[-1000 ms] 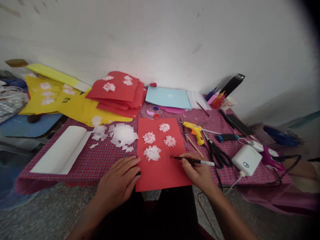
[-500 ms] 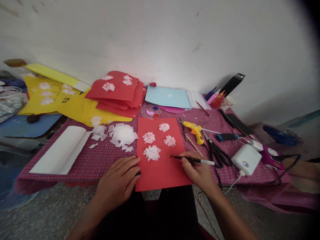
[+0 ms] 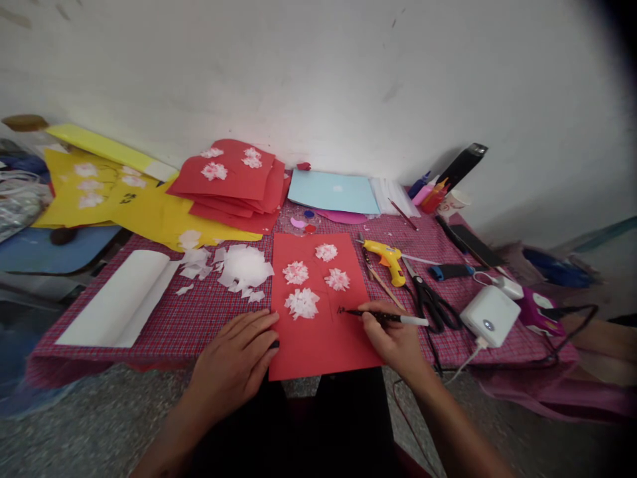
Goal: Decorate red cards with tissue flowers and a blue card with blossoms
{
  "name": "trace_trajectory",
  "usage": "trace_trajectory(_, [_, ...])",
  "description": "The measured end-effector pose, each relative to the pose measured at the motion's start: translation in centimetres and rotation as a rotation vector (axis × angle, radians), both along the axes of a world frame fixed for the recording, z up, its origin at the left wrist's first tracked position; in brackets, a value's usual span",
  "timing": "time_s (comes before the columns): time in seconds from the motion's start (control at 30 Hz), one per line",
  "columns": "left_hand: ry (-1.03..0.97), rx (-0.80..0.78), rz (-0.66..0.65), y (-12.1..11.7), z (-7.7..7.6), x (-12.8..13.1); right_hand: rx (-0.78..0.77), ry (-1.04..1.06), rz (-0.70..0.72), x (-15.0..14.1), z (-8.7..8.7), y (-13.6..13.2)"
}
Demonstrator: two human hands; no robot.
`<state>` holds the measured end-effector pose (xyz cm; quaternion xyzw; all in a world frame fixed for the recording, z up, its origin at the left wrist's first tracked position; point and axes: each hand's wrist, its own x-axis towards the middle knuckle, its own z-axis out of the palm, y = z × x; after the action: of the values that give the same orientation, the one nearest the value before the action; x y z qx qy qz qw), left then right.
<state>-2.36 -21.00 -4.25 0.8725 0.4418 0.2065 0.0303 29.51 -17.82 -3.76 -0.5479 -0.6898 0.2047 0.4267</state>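
Along the front edge of the desk (image 3: pixel 174 325), folded white paper (image 3: pixel 114 302) lies toward the left corner, then white paper scraps (image 3: pixel 245 267). The left hand (image 3: pixel 236 352) lies with fingers extended close together, touching the left side of the red sheet (image 3: pixel 313 348); whether it grips the small dark piece (image 3: pixel 274 344) there, I cannot tell. The sheet, bearing four pinkish-white flowers (image 3: pixel 302 303), sits mid-edge, slightly overhanging. The right hand (image 3: pixel 393 338) pinches a black marker (image 3: pixel 395 318), tip at the dark writing (image 3: pixel 341 310). Farther right lie a yellow glue gun (image 3: pixel 388 257) and scissors (image 3: pixel 432 302).
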Motion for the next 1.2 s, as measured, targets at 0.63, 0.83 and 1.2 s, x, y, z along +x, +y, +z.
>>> trace_trajectory(0.63, [0.001,-0.009,-0.010,0.0,0.1,0.0,0.028,-0.050,0.054,0.4,0.4,-0.9])
trace_trajectory(0.83, [-0.014,0.003,-0.005,0.1,0.1,0.1,0.092,-0.104,0.169,-0.3,1.2,-1.1])
trace_trajectory(1.2, [0.014,0.005,0.003,0.0,0.3,0.2,0.091,-0.084,0.194,-0.3,0.9,-0.9])
